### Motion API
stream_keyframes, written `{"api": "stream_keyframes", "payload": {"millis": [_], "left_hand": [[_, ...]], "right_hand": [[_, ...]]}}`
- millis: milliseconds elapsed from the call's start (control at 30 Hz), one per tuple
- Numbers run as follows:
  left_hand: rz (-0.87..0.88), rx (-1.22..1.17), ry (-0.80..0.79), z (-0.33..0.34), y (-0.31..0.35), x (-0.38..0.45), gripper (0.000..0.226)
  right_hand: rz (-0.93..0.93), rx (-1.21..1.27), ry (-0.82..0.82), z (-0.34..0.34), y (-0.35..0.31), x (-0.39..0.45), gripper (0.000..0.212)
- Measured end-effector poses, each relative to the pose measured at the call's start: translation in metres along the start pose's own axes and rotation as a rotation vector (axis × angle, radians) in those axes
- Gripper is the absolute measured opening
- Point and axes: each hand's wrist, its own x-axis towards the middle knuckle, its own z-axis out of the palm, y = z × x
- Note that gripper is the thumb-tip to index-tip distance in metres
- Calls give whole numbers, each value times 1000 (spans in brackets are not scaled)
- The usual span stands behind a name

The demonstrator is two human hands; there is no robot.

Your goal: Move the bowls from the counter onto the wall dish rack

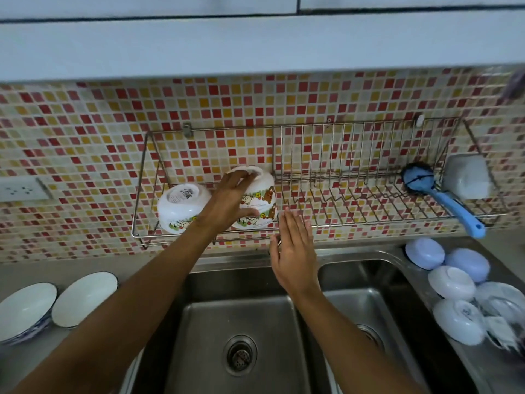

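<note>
A wire wall dish rack hangs on the mosaic tile wall above the sink. Two white bowls with cartoon bear prints lie upside down in its left section. My left hand grips the right bear bowl from the front, fingers over its base. The left bear bowl rests free beside it. My right hand hovers flat with fingers apart just below the rack's front rail, holding nothing. Two white bowls with blue rims sit upright on the counter at lower left.
A double steel sink lies under my arms. Several upturned white and pale blue bowls crowd the counter at right. A blue brush and a white container occupy the rack's right end. A wall socket is at left.
</note>
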Motion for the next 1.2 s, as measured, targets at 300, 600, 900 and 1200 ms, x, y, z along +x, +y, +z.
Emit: {"api": "stream_keyframes", "payload": {"millis": [300, 600, 900, 1200], "left_hand": [[-22, -16, -49, 12, -5, -1, 94], [-22, -26, -71, 8, -6, -14, 93], [-145, -87, 235, -32, -21, -101, 70], [-708, -43, 348, -98, -119, -293, 61]], "right_hand": [[-4, 17, 2, -2, -1, 0, 51], [34, -7, -43, -8, -7, 3, 52], [-54, -52, -233, -17, -74, -17, 65], [-385, 161, -580, 49, -265, -93, 57]]}}
